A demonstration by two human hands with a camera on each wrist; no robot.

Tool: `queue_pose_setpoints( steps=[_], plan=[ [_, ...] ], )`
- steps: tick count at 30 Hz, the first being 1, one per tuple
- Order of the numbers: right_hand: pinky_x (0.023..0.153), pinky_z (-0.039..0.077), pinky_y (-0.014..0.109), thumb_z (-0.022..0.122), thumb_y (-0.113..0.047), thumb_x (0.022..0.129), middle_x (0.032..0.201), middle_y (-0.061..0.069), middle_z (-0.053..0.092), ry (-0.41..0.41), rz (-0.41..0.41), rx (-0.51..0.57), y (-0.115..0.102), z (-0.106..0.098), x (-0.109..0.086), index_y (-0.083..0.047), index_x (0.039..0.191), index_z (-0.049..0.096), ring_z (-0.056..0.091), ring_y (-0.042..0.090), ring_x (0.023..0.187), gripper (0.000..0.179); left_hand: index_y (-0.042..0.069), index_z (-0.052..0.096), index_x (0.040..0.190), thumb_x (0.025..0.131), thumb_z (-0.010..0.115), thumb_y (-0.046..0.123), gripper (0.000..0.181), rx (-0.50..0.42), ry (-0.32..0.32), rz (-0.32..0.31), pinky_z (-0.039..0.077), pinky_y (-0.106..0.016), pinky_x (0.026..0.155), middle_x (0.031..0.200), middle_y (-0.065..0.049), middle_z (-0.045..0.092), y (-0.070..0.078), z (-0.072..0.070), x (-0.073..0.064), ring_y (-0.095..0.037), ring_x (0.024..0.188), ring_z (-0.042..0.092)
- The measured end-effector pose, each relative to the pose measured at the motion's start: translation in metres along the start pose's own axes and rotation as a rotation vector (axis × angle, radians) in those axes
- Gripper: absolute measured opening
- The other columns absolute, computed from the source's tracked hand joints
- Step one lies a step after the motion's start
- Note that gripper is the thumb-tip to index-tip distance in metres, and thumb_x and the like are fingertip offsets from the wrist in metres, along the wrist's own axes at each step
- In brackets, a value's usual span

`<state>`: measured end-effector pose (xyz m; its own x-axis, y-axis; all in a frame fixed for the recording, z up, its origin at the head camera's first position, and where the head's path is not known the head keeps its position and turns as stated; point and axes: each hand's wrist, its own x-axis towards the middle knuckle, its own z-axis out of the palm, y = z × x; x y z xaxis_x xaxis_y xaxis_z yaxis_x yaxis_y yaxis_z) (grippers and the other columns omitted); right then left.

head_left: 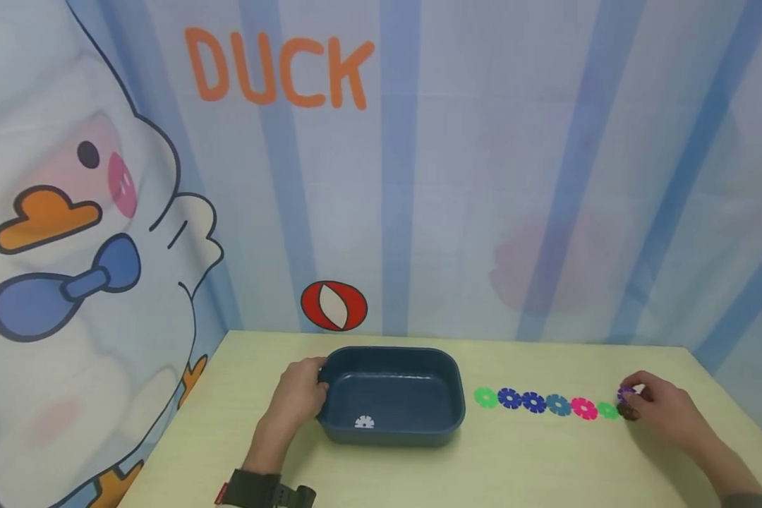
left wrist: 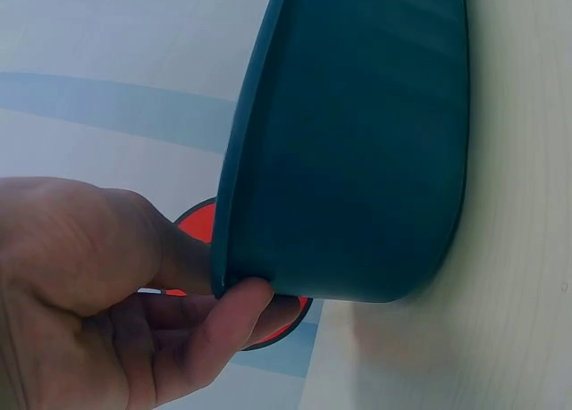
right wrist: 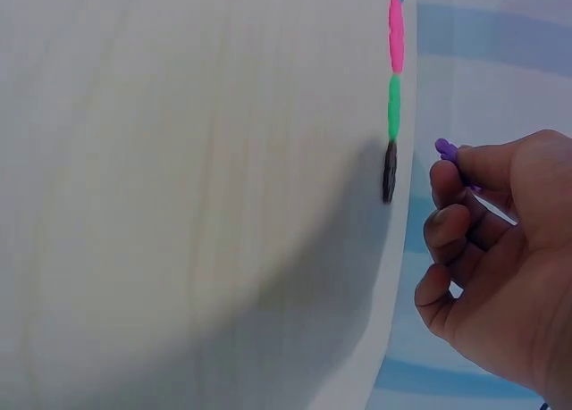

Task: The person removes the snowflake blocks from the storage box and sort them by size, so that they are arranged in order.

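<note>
My left hand [head_left: 300, 390] grips the left end of a dark blue plastic basin [head_left: 447, 423]; in the left wrist view its thumb and fingers pinch the basin's rim. Inside the basin, near the front left, lies a white notched snowflake disc [head_left: 365, 422]. Between thumb and forefinger, my right hand [head_left: 667, 408] pinches a purple snowflake disc [right wrist: 444, 148], held just above the table. Beneath it lies a brown disc [right wrist: 390, 171], the right end of a row. Fingers partly cover the purple disc.
The row runs right from the basin: a green disc [head_left: 485, 398], two dark blue discs [head_left: 533, 403], a lighter blue disc [head_left: 559, 405], a pink disc [head_left: 584, 408] and another green disc [head_left: 607, 410]. Behind the pale table [head_left: 533, 466] hangs a duck-printed cloth [head_left: 457, 176].
</note>
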<state>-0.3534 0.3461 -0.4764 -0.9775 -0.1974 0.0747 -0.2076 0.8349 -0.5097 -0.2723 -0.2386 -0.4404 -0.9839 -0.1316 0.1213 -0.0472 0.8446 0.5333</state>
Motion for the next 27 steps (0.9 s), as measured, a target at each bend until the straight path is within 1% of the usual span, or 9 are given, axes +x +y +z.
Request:
queue_pose_setpoints(
  steps=[6, 11, 14, 19, 27],
  plan=[
    [0.056, 0.043, 0.029, 0.053, -0.016, 0.11, 0.083, 0.001, 0.068, 0.012, 0.01, -0.03, 0.026, -0.005, -0.003, 0.005, 0.118, 0.064, 0.056, 0.01, 0.067, 0.024, -0.01, 0.065, 0.136, 0.095, 0.069, -0.006, 0.041, 0.007, 0.008, 0.008, 0.059, -0.055, 0.101, 0.131, -0.027, 0.071, 0.0, 0.001, -0.001, -0.043, 0.124, 0.068],
    [0.062, 0.046, 0.032, 0.053, -0.015, 0.109, 0.089, 0.006, 0.072, 0.019, 0.047, -0.059, 0.041, -0.005, -0.003, 0.007, 0.115, 0.064, 0.062, 0.014, 0.075, 0.025, -0.011, 0.064, 0.136, 0.095, 0.069, -0.005, 0.041, 0.01, 0.01, 0.014, 0.059, -0.055, 0.1, 0.132, -0.027, 0.071, 0.0, 0.0, -0.001, -0.043, 0.124, 0.068],
    [0.064, 0.047, 0.034, 0.052, -0.013, 0.109, 0.091, 0.009, 0.072, 0.005, 0.058, -0.051, 0.043, -0.006, -0.003, 0.009, 0.115, 0.063, 0.064, 0.017, 0.078, 0.025, -0.01, 0.064, 0.136, 0.095, 0.069, -0.005, 0.041, 0.011, 0.011, 0.01, 0.059, -0.055, 0.101, 0.132, -0.027, 0.071, 0.001, 0.0, -0.001, -0.043, 0.125, 0.068],
    [0.065, 0.048, 0.034, 0.051, -0.011, 0.109, 0.093, 0.009, 0.072, -0.035, 0.058, -0.042, 0.04, -0.007, -0.001, 0.009, 0.115, 0.062, 0.063, 0.017, 0.079, 0.024, -0.01, 0.064, 0.137, 0.096, 0.069, -0.004, 0.042, 0.008, 0.012, 0.003, 0.058, -0.055, 0.101, 0.132, -0.027, 0.07, 0.001, -0.002, -0.001, -0.043, 0.125, 0.067],
    [0.063, 0.044, 0.035, 0.053, -0.011, 0.107, 0.088, 0.006, 0.068, -0.042, 0.04, -0.109, 0.037, -0.004, -0.002, 0.004, 0.113, 0.066, 0.059, 0.017, 0.074, 0.021, -0.01, 0.063, 0.138, 0.096, 0.068, -0.004, 0.042, 0.001, 0.005, 0.005, 0.059, -0.054, 0.101, 0.133, -0.027, 0.07, 0.0, 0.0, -0.001, -0.043, 0.126, 0.067]
  ],
)
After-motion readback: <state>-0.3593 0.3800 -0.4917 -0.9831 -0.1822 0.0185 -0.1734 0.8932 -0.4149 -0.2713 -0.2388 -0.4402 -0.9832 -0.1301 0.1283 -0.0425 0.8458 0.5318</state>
